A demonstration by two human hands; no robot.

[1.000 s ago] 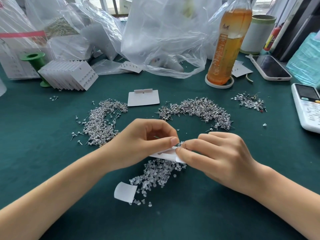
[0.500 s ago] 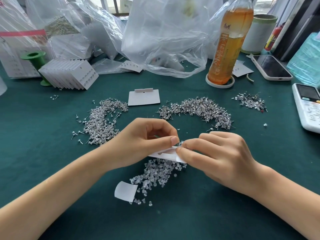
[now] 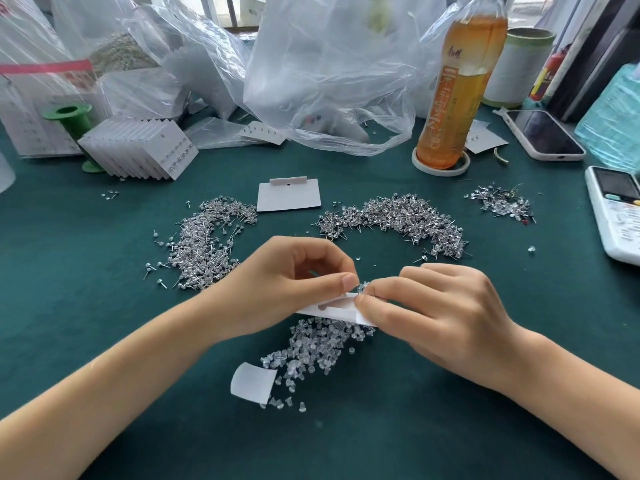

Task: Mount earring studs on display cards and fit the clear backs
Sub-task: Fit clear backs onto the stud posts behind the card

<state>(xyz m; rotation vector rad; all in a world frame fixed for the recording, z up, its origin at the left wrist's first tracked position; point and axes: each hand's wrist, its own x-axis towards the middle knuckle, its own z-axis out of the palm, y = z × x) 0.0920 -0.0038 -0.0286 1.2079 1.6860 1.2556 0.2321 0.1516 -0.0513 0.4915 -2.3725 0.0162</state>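
In the head view, both hands meet over the middle of the green table (image 3: pixel 69 306). The left hand (image 3: pixel 277 285) has its fingers curled and pinches the left part of a white card (image 3: pixel 332 308) between thumb and forefinger. The right hand (image 3: pixel 440 317) also has curled fingers and pinches the right end of the same card. The card is held nearly flat, a little above the table, with its slot side toward the camera. At the place where the two thumbs meet, some small shiny studs sit at the upper edge of the card; it is too small to tell if a back is on them.

Directly under the card lies a heap of clear backs (image 3: pixel 318 351), spread toward the near side. A small curled white paper (image 3: pixel 252 381) touches the near left edge of this heap.

Beyond the hands are two heaps of metal studs: the left heap (image 3: pixel 207 244) and the right heap (image 3: pixel 398 220), which is long and curved. Between them, farther away, lies a blank card (image 3: pixel 289 195) flat on the table. A smaller heap (image 3: pixel 500 204) lies to the far right.

At the far left a stack of cards (image 3: pixel 138 150) leans against a green spool (image 3: pixel 71 114). Clear plastic bags (image 3: pixel 329 71) fill the back. An orange bottle (image 3: pixel 460 88) stands upright on a white ring, a phone (image 3: pixel 543 133) lies to its right, and a white device (image 3: pixel 616 213) is at the right edge.
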